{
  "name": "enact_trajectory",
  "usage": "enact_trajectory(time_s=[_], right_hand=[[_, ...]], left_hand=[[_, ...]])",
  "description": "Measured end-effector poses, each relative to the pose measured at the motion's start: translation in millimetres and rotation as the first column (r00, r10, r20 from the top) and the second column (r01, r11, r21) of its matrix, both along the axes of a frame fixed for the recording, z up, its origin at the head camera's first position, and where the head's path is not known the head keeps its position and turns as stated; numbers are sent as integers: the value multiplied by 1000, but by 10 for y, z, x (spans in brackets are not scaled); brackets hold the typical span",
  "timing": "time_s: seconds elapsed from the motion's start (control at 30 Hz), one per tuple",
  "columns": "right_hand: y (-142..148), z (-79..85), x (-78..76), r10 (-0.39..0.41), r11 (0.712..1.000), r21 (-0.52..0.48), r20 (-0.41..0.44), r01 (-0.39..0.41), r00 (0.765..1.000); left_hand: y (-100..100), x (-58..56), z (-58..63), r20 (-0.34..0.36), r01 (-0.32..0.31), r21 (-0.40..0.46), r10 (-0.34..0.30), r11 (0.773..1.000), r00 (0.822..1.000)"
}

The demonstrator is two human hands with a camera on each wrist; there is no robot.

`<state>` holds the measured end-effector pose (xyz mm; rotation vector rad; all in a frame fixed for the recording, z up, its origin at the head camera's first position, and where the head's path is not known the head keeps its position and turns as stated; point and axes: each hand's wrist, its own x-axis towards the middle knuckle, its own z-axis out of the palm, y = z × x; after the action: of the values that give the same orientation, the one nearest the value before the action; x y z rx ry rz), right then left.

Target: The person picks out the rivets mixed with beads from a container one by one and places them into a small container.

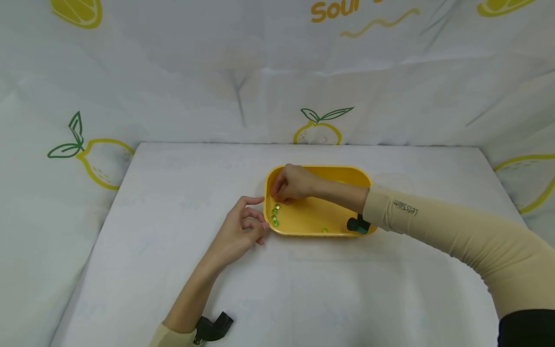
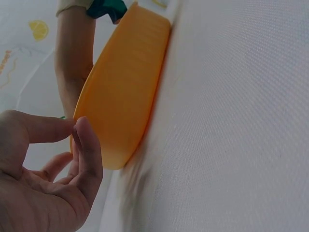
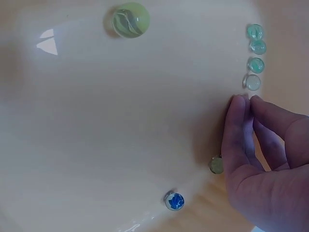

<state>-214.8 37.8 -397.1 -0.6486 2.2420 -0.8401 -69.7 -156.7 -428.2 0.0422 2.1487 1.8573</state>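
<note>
My left hand (image 1: 237,236) is at the left end of a yellow tray (image 1: 312,217), fingers loosely bent. Its fingertips touch or nearly touch the tray's outer wall (image 2: 120,87) in the left wrist view. Inside the tray, my right hand (image 1: 295,184) is lowered near the left wall, thumb and fingertips drawn together. Whether something small sits between those fingertips is hidden. Right beside them, several clear green glass beads (image 3: 256,65) form a line along the wall. Close to the right hand's fingers lie a greenish bead (image 3: 217,165) and a bead with a blue pattern (image 3: 175,200).
A larger yellow-green swirled marble (image 3: 130,20) rests apart on the tray floor, near the front wall. The tray stands on a white-covered table (image 1: 182,193). Behind rises a white cloth (image 1: 182,86) with lemon prints.
</note>
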Motion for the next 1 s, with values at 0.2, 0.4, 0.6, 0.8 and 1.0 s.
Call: enact_trajectory(time_s=[0.2,0.4,0.6,0.8,1.0], right_hand=[[2,-12,-11,12,1000,-2,-5,-12,1000],[-5,-23,-14,32,999,12,-22,-32,999],[-6,-49,-13,46,999,7,-39,-46,998],[-1,-45,-12,56,998,-24,-25,-57,998],[17,-35,-23,53,997,-55,41,-50,998]], left_hand=[[1,-3,1,-2,-2,1,2,1000,1000],[5,-3,-1,1,-4,3,4,1000,1000],[2,5,-2,0,0,3,0,1000,1000],[4,6,1,0,-1,6,1,1000,1000],[7,2,8,0,2,3,-2,1000,1000]])
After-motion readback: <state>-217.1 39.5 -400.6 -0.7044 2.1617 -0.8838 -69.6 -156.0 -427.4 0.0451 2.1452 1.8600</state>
